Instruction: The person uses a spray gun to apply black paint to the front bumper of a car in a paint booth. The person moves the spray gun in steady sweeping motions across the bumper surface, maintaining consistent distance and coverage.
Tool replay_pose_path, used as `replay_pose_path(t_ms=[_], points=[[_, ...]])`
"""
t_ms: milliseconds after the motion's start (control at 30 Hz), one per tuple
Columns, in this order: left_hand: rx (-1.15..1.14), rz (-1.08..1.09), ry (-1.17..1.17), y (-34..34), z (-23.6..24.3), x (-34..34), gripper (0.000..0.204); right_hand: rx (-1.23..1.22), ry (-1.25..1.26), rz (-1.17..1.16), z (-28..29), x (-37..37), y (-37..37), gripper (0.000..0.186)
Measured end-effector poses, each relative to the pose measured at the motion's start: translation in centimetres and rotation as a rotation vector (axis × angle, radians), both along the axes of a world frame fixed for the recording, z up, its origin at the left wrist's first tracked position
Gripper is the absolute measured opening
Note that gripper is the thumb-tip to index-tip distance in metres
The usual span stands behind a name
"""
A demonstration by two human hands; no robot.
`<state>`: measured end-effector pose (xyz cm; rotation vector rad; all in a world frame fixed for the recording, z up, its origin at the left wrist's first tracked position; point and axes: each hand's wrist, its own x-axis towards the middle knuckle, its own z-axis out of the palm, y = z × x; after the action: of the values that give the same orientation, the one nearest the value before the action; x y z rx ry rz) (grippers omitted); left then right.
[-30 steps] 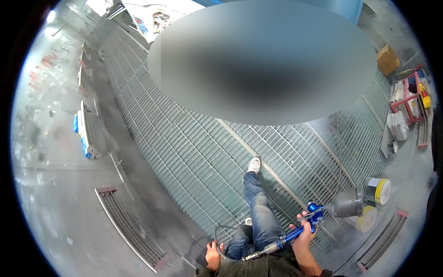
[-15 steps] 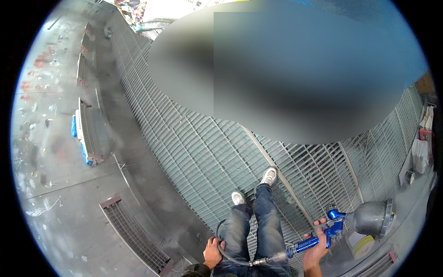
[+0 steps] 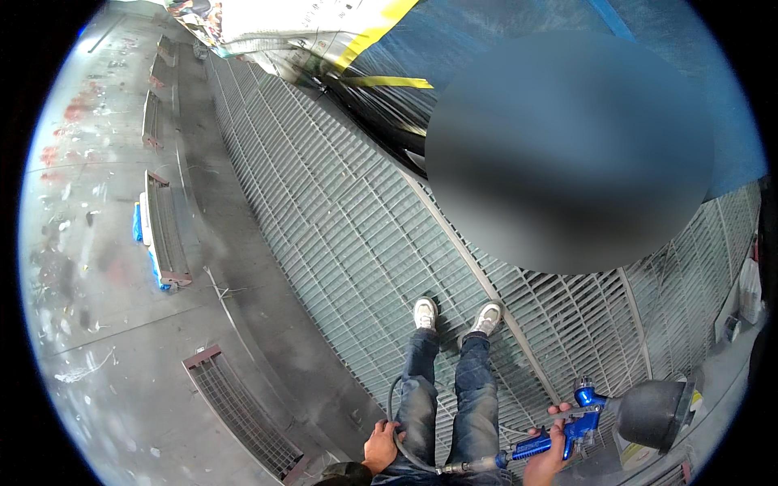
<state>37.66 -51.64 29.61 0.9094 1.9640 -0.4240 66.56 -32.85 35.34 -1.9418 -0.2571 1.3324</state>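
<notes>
A blue spray gun (image 3: pixel 582 424) with a dark grey cup (image 3: pixel 651 415) is at the lower right. My right hand (image 3: pixel 549 455) is closed round its handle, fingers near the trigger. The cup lies out to the right of the gun's head. From the handle's lower end a metal fitting joins a grey air hose (image 3: pixel 416 461), which loops across my thighs to the left. My left hand (image 3: pixel 379 446), low in front of my left thigh, has its fingers curled round that hose. Both hands are well short of the large blue surface (image 3: pixel 519 32) ahead.
Printed masking sheet (image 3: pixel 284 24), yellow tape (image 3: pixel 389 82) and clear film border the blue surface; a blurred patch hides much of it. I stand on metal floor grating (image 3: pixel 340 211). A paint-spotted grey wall (image 3: pixel 89 267) with long mesh-covered fixtures (image 3: pixel 243 413) runs along the left.
My left foot has come forward, almost level with the right. The masking sheet and blue surface show more fully now. Both hands keep their hold on the spray gun and hose.
</notes>
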Motion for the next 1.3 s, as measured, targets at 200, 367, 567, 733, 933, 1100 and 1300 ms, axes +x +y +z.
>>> replay_pose_path(t_ms=[200,367,567,733,933,1100,1300], points=[[0.001,-0.036,-0.029,0.7,-0.1,-0.2,0.039,0.046,0.020,0.155,-2.0,-0.4,-1.7,0.044],[0.034,-0.028,0.040,1.0,0.2,-0.9,0.039,0.068,0.155,-0.182,0.1,-5.0,3.1,0.038],[0.090,0.149,0.035,2.1,0.5,-2.9,0.038,0.188,0.364,-0.084,2.1,-11.5,9.4,0.024],[0.197,0.206,-0.058,3.3,-0.7,-5.8,0.027,0.393,0.432,0.167,4.0,-17.5,15.3,0.030],[0.342,0.231,-0.109,4.0,-3.4,-9.6,0.029,0.494,0.455,0.252,4.0,-23.0,20.7,0.037],[0.429,0.258,-0.058,7.7,-2.8,-12.1,0.023,0.529,0.473,0.344,5.7,-26.6,24.3,0.038],[0.413,0.235,-0.072,8.6,-2.9,-14.5,0.021,0.419,0.542,0.255,4.2,-28.2,24.5,0.019]])
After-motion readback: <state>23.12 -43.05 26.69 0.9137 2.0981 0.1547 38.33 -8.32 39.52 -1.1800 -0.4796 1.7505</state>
